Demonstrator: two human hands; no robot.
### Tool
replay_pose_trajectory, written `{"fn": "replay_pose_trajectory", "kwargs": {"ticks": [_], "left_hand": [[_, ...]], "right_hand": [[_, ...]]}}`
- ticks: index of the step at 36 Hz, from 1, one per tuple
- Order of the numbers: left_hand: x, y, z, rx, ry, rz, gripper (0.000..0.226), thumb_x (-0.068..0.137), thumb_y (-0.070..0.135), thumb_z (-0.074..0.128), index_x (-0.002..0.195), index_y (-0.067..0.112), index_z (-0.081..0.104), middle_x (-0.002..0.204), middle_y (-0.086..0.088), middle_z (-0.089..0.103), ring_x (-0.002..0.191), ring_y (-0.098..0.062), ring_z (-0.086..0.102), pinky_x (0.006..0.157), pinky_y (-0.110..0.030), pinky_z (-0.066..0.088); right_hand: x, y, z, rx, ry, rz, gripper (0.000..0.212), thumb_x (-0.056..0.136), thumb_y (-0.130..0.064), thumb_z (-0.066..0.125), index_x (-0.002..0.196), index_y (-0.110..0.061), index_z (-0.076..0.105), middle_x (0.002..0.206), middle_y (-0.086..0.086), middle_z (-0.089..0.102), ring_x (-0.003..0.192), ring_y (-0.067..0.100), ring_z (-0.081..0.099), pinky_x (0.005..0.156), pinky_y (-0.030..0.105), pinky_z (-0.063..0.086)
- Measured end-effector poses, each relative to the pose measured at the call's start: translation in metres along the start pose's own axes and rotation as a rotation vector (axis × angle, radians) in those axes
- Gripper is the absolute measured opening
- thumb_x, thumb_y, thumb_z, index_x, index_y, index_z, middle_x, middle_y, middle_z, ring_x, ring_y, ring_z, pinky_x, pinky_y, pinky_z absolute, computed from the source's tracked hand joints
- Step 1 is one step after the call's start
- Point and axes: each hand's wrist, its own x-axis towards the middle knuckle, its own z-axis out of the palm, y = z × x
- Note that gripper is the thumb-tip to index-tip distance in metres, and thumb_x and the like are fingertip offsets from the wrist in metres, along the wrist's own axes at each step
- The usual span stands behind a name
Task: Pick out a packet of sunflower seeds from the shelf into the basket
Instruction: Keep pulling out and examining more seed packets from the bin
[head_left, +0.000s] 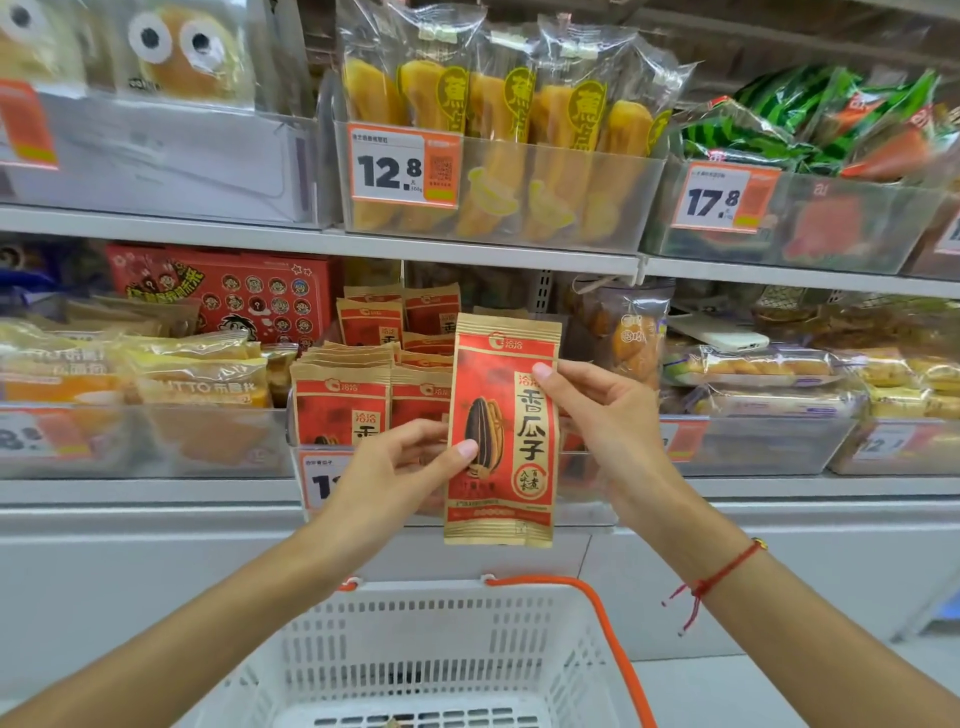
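Note:
A red and tan packet of sunflower seeds (501, 410) with a printed seed and large dark characters stands upright in front of the lower shelf. My left hand (400, 467) pinches its left edge, thumb on the front. My right hand (602, 415) pinches its right edge higher up, thumb on the front too. Several more of the same packets (340, 400) stand in a clear bin (582, 512) on the shelf behind. Below the packet is a white slotted basket (441, 654) with an orange handle (613, 639); what shows of its inside holds nothing.
The upper shelf carries bins of yellow banana-shaped snacks (493, 104) priced 12.8 and green watermelon-patterned bags (810, 124) priced 17.8. Yellow snack packs (156, 374) lie left of the seeds, wrapped pastries (769, 374) right. A white cabinet front (156, 571) runs below the shelves.

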Motion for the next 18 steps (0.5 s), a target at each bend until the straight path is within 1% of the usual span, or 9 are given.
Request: {"fn": "replay_pose_trajectory", "kwargs": {"ticks": [3,6,7,8,9,11,15,16,18], "left_hand": [[-0.0017,-0.0009,-0.0012,-0.005,0.020,0.013,0.020,0.086,0.029,0.064,0.105,0.024,0.069,0.094,0.003,0.076,0.086,-0.007,0.071,0.066,-0.016,0.055],[-0.0010,-0.0021,-0.0023,-0.029,0.083,0.041,0.021,0.085,0.029,0.065,0.105,0.023,0.069,0.093,0.006,0.076,0.086,-0.005,0.071,0.065,-0.014,0.054],[0.0001,-0.0022,-0.0030,-0.046,0.111,0.044,0.021,0.086,0.029,0.065,0.105,0.022,0.070,0.094,0.006,0.076,0.088,-0.006,0.071,0.067,-0.015,0.055],[0.0012,-0.0018,-0.0037,-0.063,0.137,0.046,0.021,0.086,0.028,0.065,0.106,0.022,0.070,0.095,0.005,0.076,0.089,-0.007,0.071,0.069,-0.016,0.056],[0.0023,-0.0017,-0.0045,-0.075,0.158,0.049,0.021,0.086,0.027,0.066,0.106,0.021,0.070,0.096,0.004,0.076,0.090,-0.008,0.071,0.071,-0.017,0.057],[0.0034,-0.0011,-0.0053,-0.082,0.166,0.061,0.024,0.086,0.027,0.067,0.108,0.020,0.070,0.098,0.002,0.075,0.092,-0.009,0.071,0.073,-0.018,0.057],[0.0034,-0.0007,-0.0059,-0.083,0.155,0.081,0.039,0.075,0.038,0.067,0.109,0.020,0.070,0.099,0.003,0.075,0.093,-0.009,0.071,0.072,-0.017,0.056],[0.0032,-0.0007,-0.0061,-0.082,0.153,0.085,0.042,0.073,0.040,0.067,0.109,0.020,0.070,0.099,0.003,0.075,0.093,-0.009,0.071,0.072,-0.017,0.056],[0.0029,-0.0004,-0.0061,-0.078,0.155,0.093,0.039,0.074,0.039,0.067,0.109,0.021,0.070,0.099,0.003,0.075,0.093,-0.008,0.070,0.070,-0.015,0.055]], "right_hand": [[0.0011,-0.0006,-0.0008,-0.017,-0.056,0.018,0.014,0.088,-0.030,0.067,0.101,-0.025,0.069,0.081,-0.010,0.076,0.073,0.003,0.071,0.056,0.014,0.053],[0.0016,-0.0026,-0.0029,-0.054,-0.192,0.098,0.023,0.087,-0.033,0.068,0.108,-0.025,0.069,0.089,-0.009,0.076,0.081,0.003,0.071,0.073,0.020,0.055],[0.0009,-0.0026,-0.0030,-0.067,-0.239,0.123,0.025,0.086,-0.033,0.069,0.110,-0.026,0.069,0.091,-0.009,0.076,0.084,0.003,0.072,0.073,0.019,0.056],[-0.0003,-0.0029,-0.0025,-0.077,-0.269,0.141,0.026,0.085,-0.033,0.069,0.110,-0.027,0.069,0.092,-0.009,0.076,0.084,0.003,0.071,0.067,0.016,0.055],[-0.0010,-0.0026,-0.0023,-0.077,-0.280,0.148,0.026,0.085,-0.033,0.069,0.110,-0.027,0.068,0.092,-0.010,0.076,0.082,0.002,0.071,0.061,0.012,0.053],[-0.0008,-0.0024,-0.0020,-0.067,-0.273,0.146,0.027,0.085,-0.031,0.070,0.111,-0.025,0.069,0.092,-0.009,0.076,0.083,0.003,0.072,0.059,0.011,0.052],[0.0009,-0.0014,-0.0020,-0.062,-0.263,0.167,0.026,0.084,-0.032,0.071,0.110,-0.027,0.069,0.093,-0.009,0.076,0.083,0.002,0.071,0.063,0.014,0.054],[0.0012,0.0000,-0.0018,-0.064,-0.262,0.169,0.026,0.084,-0.031,0.071,0.110,-0.027,0.070,0.093,-0.009,0.076,0.085,0.002,0.071,0.067,0.015,0.055],[0.0016,0.0025,-0.0012,-0.079,-0.263,0.165,0.028,0.084,-0.032,0.070,0.112,-0.026,0.070,0.097,-0.009,0.076,0.090,0.003,0.070,0.073,0.016,0.055]]}}
